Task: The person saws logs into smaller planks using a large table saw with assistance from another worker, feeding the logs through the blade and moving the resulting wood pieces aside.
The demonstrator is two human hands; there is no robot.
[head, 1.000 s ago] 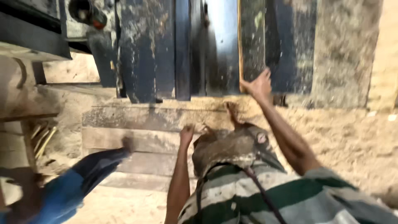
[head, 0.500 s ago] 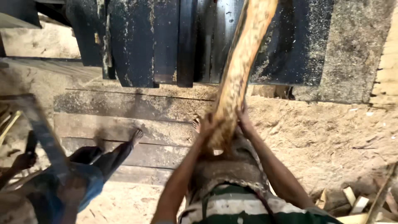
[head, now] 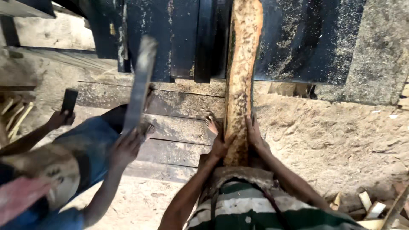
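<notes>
The head camera looks straight down on a person in a green and white striped shirt [head: 264, 208]. Both bare hands hold a long wooden slab [head: 240, 72] with rough bark on its edges. The slab stands almost upright in front of the body; its lower end is near the person's waist and its upper end leans against a dark metal machine bed [head: 306, 38] that is covered with sawdust.

The left hand [head: 219, 145] presses on the left edge of the slab, the fingers wrapped partly around it, so this grip is closed on the wood. The right hand [head: 254, 133] lies flat along the right edge, the fingers stretched forward and touching the bark; its grip is also on the slab, from the opposite side.

Under the slab there are worn wooden floor planks [head: 179, 127], and to the right the ground [head: 341, 136] is thick with sawdust. Some small wood offcuts [head: 370, 206] lie at the lower right corner.

On the left a co-worker in blue trousers [head: 87, 145] is at work. One of this person's hands [head: 125, 149] holds a grey plank [head: 140, 81], the other hand [head: 61, 119] holds a small dark object [head: 69, 100]; what it is, I cannot tell.
</notes>
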